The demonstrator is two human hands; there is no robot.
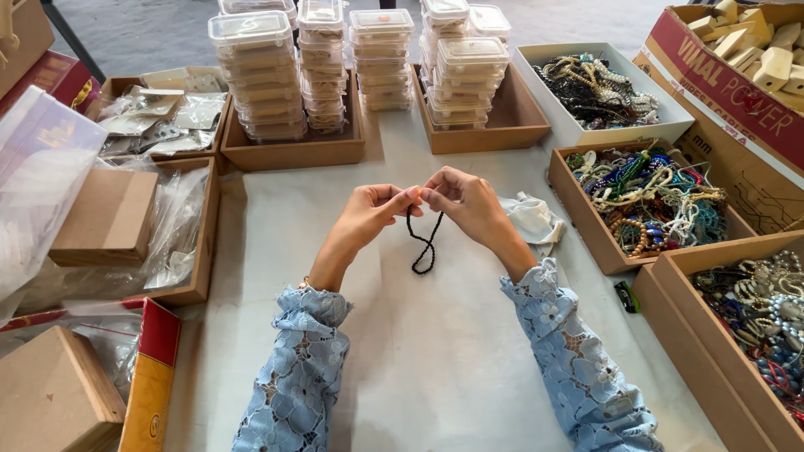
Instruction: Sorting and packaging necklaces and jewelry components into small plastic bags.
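Note:
A thin black bead string (425,244) hangs in a twisted loop over the pale table cover (435,360). My left hand (370,213) pinches one end of it and my right hand (466,201) pinches the other, fingertips nearly touching at the top. Both arms wear light blue lace sleeves. A small white cloth pouch (533,221) lies just right of my right hand.
Stacks of clear plastic boxes (260,75) stand in brown trays at the back. Trays of mixed bead jewellery (649,197) line the right side. Cardboard boxes (105,216) and plastic bags sit at the left. A small green object (626,296) lies near the right trays.

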